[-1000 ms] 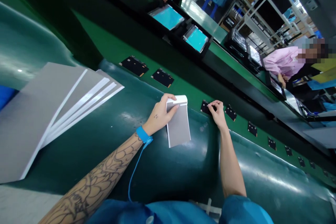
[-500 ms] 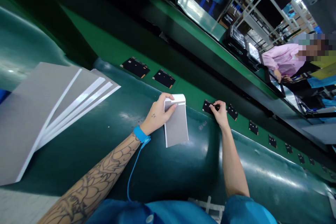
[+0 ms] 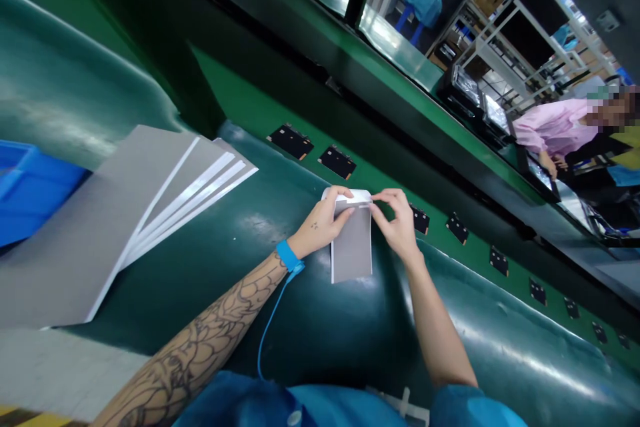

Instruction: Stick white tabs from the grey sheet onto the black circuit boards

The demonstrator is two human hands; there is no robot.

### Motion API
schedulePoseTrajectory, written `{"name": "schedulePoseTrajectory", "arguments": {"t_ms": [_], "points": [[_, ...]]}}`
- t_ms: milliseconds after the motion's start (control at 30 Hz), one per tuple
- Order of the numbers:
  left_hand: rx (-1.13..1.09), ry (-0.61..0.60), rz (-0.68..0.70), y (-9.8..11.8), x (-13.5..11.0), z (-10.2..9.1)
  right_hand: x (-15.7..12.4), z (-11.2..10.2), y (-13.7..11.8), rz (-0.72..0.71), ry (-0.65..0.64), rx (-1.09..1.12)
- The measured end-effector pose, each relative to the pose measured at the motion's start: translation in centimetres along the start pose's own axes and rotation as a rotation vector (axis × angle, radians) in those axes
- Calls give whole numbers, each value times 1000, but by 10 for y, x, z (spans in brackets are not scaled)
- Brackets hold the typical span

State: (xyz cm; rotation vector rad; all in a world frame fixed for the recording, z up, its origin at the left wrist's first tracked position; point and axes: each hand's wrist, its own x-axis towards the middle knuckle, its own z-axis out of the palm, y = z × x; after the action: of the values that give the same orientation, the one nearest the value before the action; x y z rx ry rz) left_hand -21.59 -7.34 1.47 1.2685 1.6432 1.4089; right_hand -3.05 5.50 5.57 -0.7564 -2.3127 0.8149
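Observation:
My left hand (image 3: 330,217) is closed on a small grey sheet (image 3: 351,250) with white edges, thumb on the front and fingers behind. Its white top flap (image 3: 359,196) curls back over the fingers. At the upper right corner of this sheet, my right hand (image 3: 397,220) pinches thumb and forefinger together on the edge. Whether a smaller piece is between those fingertips I cannot make out. Just beyond the right hand lies a black circuit board (image 3: 420,219), partly covered by it. A blue strap (image 3: 289,255) with a cord circles my left wrist.
Larger grey sheets (image 3: 165,193) lie fanned out at left, beside a blue bin (image 3: 40,187). Several black boards (image 3: 337,161) sit in a row along the green strip (image 3: 380,180). Across the line, a person in pink (image 3: 555,123) works.
My right hand has left the black board and come left to the small sheet's upper corner. My left hand keeps its hold. The view has turned, shifting the scene rightward.

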Motion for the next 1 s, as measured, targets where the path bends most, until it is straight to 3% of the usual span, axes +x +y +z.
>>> {"name": "schedulePoseTrajectory", "arguments": {"t_ms": [100,200,367,867,1000], "points": [[-15,21,10,0,1,0,10,26,-16,-73,-3,-34],[-33,47,8,0,2,0,12,38,-17,-51,32,-70],[-44,59,-21,-2,3,3,10,42,-18,-69,84,-79],[-31,83,1,-9,4,5,11,48,-25,-62,-47,-42],[11,118,-30,-7,3,5,22,43,-5,58,79,150]]}}
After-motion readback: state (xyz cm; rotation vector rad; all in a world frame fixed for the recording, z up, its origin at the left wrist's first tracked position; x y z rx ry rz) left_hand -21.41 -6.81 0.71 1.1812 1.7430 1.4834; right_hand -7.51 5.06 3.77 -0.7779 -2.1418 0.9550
